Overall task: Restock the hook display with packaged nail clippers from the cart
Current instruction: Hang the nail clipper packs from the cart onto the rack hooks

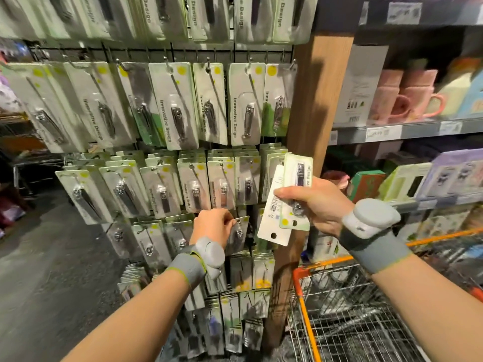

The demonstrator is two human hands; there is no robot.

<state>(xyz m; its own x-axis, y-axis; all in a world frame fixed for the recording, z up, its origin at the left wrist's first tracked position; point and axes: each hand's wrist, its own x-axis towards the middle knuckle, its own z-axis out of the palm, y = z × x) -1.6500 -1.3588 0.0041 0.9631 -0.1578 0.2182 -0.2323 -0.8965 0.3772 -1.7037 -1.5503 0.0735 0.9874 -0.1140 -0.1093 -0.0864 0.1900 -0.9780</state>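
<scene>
The hook display (146,52) is a black wire grid hung with rows of green-and-white carded nail clippers. My left hand (213,226) pinches the top corner of one clipper pack (239,235) in the third row, right at its hook hole. My right hand (316,202) holds two packs upside down beside the display's right edge: a green-fronted pack (296,190) on top and a white-backed pack (274,220) with a barcode behind it. The orange wire cart (339,317) stands at lower right, under my right arm.
A wooden post (321,100) borders the display on the right. Beyond it, store shelves (407,129) carry pink mugs (407,100) and boxed goods. Grey floor (52,257) lies to the left. Lower rows of packs hang down near the floor.
</scene>
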